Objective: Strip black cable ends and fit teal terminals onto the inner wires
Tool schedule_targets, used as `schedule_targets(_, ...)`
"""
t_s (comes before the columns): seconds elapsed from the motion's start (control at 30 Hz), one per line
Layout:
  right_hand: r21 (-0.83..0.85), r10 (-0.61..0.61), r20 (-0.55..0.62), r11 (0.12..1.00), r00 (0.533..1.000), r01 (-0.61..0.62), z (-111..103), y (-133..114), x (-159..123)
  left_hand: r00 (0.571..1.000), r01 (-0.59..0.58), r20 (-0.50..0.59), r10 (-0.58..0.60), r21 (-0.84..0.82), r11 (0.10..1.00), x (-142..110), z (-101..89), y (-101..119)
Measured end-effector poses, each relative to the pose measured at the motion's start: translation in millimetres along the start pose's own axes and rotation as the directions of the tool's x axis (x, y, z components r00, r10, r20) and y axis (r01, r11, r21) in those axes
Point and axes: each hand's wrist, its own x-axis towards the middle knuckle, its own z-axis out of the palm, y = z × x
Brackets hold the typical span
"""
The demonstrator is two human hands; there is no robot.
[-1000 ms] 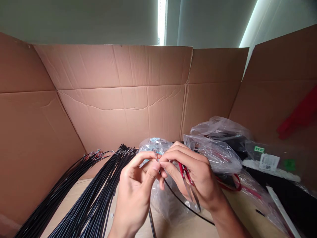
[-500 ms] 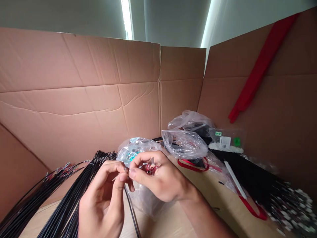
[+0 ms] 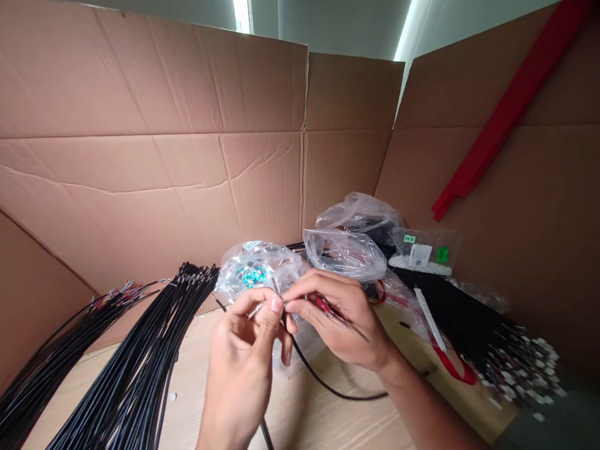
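A black cable (image 3: pixel 323 384) rises in a curve to the fingertips of both hands, which meet above the board table. My left hand (image 3: pixel 244 356) is closed, thumb and forefinger pinched at the cable's upper end. Right beside it, my right hand (image 3: pixel 349 319) pinches at the same spot, with thin red and dark wires (image 3: pixel 330 307) lying across its fingers. The small part between the fingertips is mostly hidden. Just behind the hands lies a clear plastic bag (image 3: pixel 255 256) with shiny teal pieces inside.
Long bundles of black cables (image 3: pixel 126 356) lie at the left. More clear bags (image 3: pixel 344 253) sit at the back. On the right is a black cable bundle with white connectors (image 3: pixel 529 369), beside a white strip (image 3: pixel 430 319) and a red strap (image 3: pixel 457 369). Cardboard walls (image 3: pixel 187 162) surround the table.
Both hands have moved right in view, and the camera has tilted down. Red and dark wires now stretch out along my right hand. The black cable shows a wider curve to the right.
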Motion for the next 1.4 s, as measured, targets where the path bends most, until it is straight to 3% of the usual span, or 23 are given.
schedule_targets(0.1,-0.172,-0.039,0.035,0.984,0.999,0.044,-10.8,-1.6,-18.3,0.996,0.084,0.034,-0.081,-0.074,0.994,-8.6,9.2,-12.4)
schedule_targets(0.23,-0.194,0.119,0.075,0.976,0.99,-0.103,-21.0,7.5,-46.2,0.993,0.108,0.055,-0.103,-0.091,0.99,-15.4,23.6,-38.6)
schedule_targets(0.3,-0.104,0.266,0.107,0.961,0.958,-0.255,-22.8,17.8,-58.4,0.993,0.105,0.056,-0.1,-0.08,0.991,-16.5,28.5,-56.6)
schedule_targets(0.4,0.102,0.454,0.197,0.872,0.869,-0.479,-22.4,35.0,-70.8,0.996,0.085,0.035,-0.083,-0.061,0.994,-17.8,31.6,-84.9)
schedule_targets(0.57,0.231,0.5,0.294,0.789,0.814,-0.569,-22.4,51.9,-74.7,0.998,0.048,-0.031,-0.05,-0.05,0.998,-22.2,34.6,-113.0)
schedule_targets(0.77,0.206,0.51,0.34,0.779,0.79,-0.592,-28.9,66.4,-59.7,0.996,0.047,-0.073,-0.051,-0.058,0.997,-12.1,36.7,-117.0)
schedule_targets(1.03,0.236,0.559,0.339,0.728,0.757,-0.644,-23.8,87.5,-40.5,0.996,0.034,-0.078,-0.042,-0.108,0.994,14.5,25.3,-122.2)
schedule_targets(1.4,0.218,0.516,0.236,0.798,0.824,-0.562,-16.6,84.1,-45.0,0.994,0.074,-0.068,-0.083,-0.129,0.989,11.6,15.8,-121.8)
